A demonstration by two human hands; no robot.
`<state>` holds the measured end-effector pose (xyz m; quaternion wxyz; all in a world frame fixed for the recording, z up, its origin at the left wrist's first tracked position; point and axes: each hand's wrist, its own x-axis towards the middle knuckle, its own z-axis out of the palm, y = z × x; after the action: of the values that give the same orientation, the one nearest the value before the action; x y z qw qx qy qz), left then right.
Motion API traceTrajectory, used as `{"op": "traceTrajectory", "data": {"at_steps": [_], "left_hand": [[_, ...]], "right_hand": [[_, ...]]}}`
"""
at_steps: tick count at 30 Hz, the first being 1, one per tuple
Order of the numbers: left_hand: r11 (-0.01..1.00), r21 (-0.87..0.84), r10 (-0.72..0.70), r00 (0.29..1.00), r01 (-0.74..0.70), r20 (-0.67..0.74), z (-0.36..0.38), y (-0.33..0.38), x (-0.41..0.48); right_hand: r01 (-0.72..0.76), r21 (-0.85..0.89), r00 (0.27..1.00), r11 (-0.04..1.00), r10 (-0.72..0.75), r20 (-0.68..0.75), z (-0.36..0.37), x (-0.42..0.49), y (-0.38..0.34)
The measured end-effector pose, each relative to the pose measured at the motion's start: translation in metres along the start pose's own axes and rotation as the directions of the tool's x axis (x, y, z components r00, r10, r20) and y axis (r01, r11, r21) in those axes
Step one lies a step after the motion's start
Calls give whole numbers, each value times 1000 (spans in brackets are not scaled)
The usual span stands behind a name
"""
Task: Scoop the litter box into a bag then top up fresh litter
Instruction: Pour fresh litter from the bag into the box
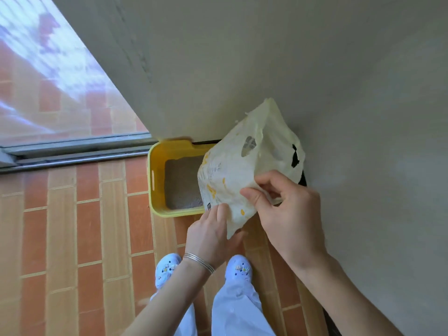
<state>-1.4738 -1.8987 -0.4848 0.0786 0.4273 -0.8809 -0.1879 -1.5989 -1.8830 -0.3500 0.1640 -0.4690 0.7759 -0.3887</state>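
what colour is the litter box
Yellow: the litter box holds grey litter. The head view, the only one, shows it.

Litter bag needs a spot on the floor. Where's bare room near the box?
Widest bare patch: tiled floor left of the litter box, between the window track and the shoes. A narrower strip runs from the box's near rim to the shoes, under the left hand and right hand. Crowded: the box's right side by the wall, hidden behind the litter bag.

Orange-and-tan tiled floor (72, 238), pale plaster wall (266, 57), bright sliding window (48, 81) at left.
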Motion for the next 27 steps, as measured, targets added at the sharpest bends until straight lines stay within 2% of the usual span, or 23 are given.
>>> {"op": "traceTrajectory", "data": {"at_steps": [4,11,15,19,21,23,25,27], "left_hand": [[990,-17,-141,989,140,-46,-14,-14,-6],[975,-97,-213,966,200,-144,-28,-44,-4],[963,-95,-260,962,252,-84,-36,-57,-14],[933,-129,-342,939,336,-31,-36,-57,-31],[902,-190,-398,917,387,-23,-33,-59,-44],[868,-243,-445,895,433,6,-26,-63,-57],[837,-288,-471,880,466,58,-19,-67,-67],[809,-338,-471,874,481,117,-12,-70,-69]], "right_hand": [[45,-13,998,999,-45,49,19,0,-23],[-35,105,991,994,22,130,34,9,-39],[-97,141,969,985,61,241,45,25,-45],[-48,72,942,996,21,334,54,34,-42],[1,81,952,997,-25,306,52,26,-33],[37,90,975,995,-56,217,48,4,-17],[-19,86,986,996,4,169,52,-27,6],[-175,92,960,980,149,239,66,-55,33]]}}
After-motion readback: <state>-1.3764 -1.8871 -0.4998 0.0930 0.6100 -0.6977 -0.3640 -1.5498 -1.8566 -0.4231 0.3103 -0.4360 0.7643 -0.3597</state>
